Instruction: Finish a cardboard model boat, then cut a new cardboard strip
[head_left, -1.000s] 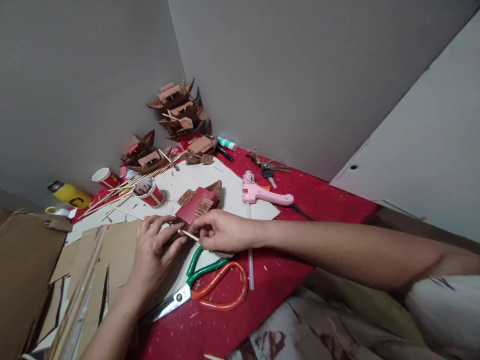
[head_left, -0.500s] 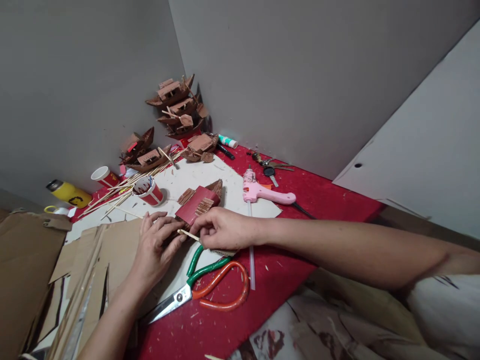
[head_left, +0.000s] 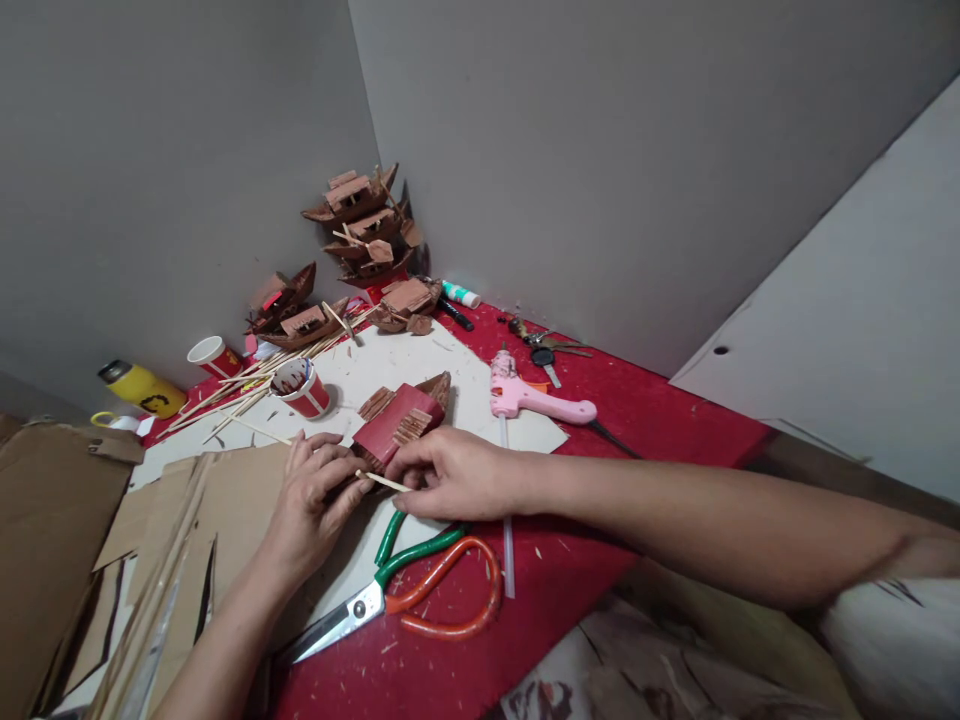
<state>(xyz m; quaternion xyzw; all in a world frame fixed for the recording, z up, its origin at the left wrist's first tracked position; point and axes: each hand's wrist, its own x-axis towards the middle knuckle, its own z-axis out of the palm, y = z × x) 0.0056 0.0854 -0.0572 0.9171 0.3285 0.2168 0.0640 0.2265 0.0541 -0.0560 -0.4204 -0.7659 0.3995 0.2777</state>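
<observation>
My right hand (head_left: pixel 469 475) is closed in a pinch on a thin wooden stick (head_left: pixel 385 483). The fingers of my left hand (head_left: pixel 319 490) are bent, with thumb and forefinger closed at the same stick. Beyond my left hand, a length of pale stick pokes out in line with it; whether it is one piece is hidden. Just behind my fingertips sits a small model boat (head_left: pixel 401 420) with a red roof and brown corrugated strips, its near side partly covered. Below my hands lie scissors (head_left: pixel 367 605) with one green and one orange handle.
A pink glue gun (head_left: pixel 544 400) with its glue stick lies to the right. Paper cups (head_left: pixel 311 400), a yellow bottle (head_left: pixel 142 388) and brown model boats (head_left: pixel 352 200) stand at the back. Cut cardboard (head_left: pixel 232 490) covers the left; keys (head_left: pixel 544 355) lie by the wall.
The whole view has shifted slightly, so things appear a little lower and further right. Both hands keep nearly the same hold and place by the boat.
</observation>
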